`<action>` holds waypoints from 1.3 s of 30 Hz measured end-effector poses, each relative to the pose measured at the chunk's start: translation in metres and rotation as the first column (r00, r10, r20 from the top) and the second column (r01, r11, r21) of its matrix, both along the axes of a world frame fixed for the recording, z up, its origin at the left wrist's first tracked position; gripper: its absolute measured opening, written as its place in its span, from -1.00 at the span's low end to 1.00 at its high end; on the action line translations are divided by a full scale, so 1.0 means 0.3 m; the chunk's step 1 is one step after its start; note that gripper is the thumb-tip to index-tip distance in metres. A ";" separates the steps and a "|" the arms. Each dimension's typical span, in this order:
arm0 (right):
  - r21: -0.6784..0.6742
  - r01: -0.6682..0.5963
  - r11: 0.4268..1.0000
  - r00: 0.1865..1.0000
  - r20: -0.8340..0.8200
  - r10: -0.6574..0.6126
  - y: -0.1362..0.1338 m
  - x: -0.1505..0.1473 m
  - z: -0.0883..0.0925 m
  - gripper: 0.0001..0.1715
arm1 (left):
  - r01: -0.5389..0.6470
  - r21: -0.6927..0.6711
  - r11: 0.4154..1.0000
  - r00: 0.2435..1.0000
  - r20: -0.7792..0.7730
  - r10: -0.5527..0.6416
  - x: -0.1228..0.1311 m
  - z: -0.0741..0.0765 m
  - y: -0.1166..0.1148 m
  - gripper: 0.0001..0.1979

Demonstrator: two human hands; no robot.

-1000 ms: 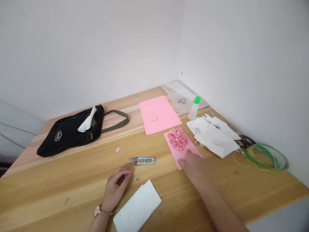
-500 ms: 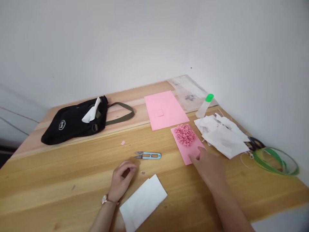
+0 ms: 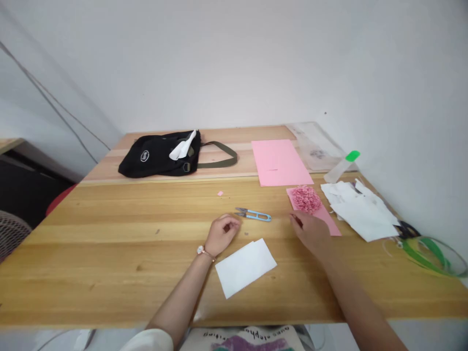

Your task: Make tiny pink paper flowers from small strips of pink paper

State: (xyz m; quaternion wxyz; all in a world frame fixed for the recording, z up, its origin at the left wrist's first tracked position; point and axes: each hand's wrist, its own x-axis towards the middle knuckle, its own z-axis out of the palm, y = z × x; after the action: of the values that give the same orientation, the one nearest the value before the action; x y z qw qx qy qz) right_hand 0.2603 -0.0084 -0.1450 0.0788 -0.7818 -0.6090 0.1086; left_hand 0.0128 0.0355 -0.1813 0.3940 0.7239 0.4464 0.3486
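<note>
My left hand [image 3: 222, 234], with a watch on the wrist, rests on the wooden table [image 3: 109, 243] with its fingers curled in; nothing shows in them. Just beyond it lie small blue thread snips [image 3: 253, 214]. My right hand [image 3: 310, 231] rests at the near corner of a small pink card [image 3: 325, 214], its fingers pinched together at the card's edge. A heap of pink paper shreds [image 3: 306, 198] sits on that card. A folded white paper [image 3: 245, 266] lies between my forearms.
A black bag [image 3: 157, 155] with a tissue and olive strap lies at the back left. A large pink sheet [image 3: 280, 162], a green-capped glue bottle [image 3: 341, 166], crumpled white paper [image 3: 360, 208] and green tape rings [image 3: 435, 253] lie on the right, near the wall.
The view has swung left and pulled back. My right hand has drawn back from the middle of the pink card to its near corner. My left hand stays curled by the snips.
</note>
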 end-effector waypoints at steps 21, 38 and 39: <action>0.096 -0.120 0.988 0.990 -0.059 0.126 0.196 -0.291 0.006 -0.69 | 0.044 0.306 0.951 0.736 -0.654 0.176 -0.055 0.025 0.189 -0.60; 0.364 -0.175 0.915 0.948 -0.188 0.256 0.162 -0.328 -0.079 -0.73 | 0.013 0.263 0.965 0.817 -0.558 0.141 -0.091 0.025 0.039 -0.64; 0.356 -0.191 0.915 0.946 -0.181 0.268 0.161 -0.334 -0.076 -0.73 | -0.008 0.251 0.968 0.842 -0.520 0.142 -0.096 0.025 0.030 -0.65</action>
State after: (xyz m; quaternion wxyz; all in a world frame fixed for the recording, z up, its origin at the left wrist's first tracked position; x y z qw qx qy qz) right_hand 0.1600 0.0399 -0.1679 0.2652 -0.6624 -0.6934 0.1005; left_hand -0.0161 0.0444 -0.1739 0.1503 0.8160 0.5213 0.1996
